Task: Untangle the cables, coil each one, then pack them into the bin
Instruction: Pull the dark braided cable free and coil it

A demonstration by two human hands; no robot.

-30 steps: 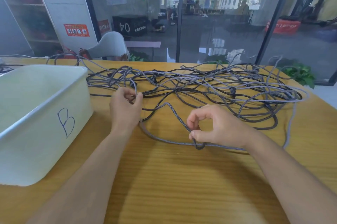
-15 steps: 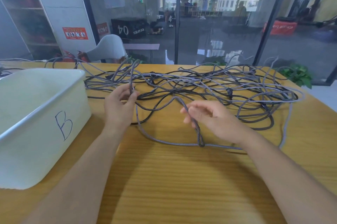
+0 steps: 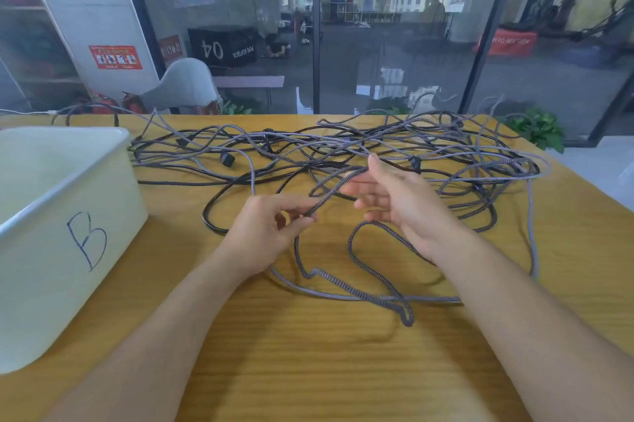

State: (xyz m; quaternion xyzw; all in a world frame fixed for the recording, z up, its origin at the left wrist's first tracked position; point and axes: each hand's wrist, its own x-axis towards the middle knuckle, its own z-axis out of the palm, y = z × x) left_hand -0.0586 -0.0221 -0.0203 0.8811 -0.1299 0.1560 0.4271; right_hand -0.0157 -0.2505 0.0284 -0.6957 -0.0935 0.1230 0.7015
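Pinching a grey braided cable (image 3: 338,183) between thumb and fingertips, the left hand (image 3: 266,232) holds it above the yellow wooden table (image 3: 308,370). The right hand (image 3: 394,202) hangs just beside it, fingers straight, grasping nothing. Behind both sprawls the tangle of grey and black cables (image 3: 394,150). The white plastic bin marked B (image 3: 65,236) stands at left.

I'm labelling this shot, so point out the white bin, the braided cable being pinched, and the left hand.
white bin (image 3: 51,243), head view, front wall.
braided cable (image 3: 329,193), head view, raised stretch.
left hand (image 3: 264,232), head view, back of hand.
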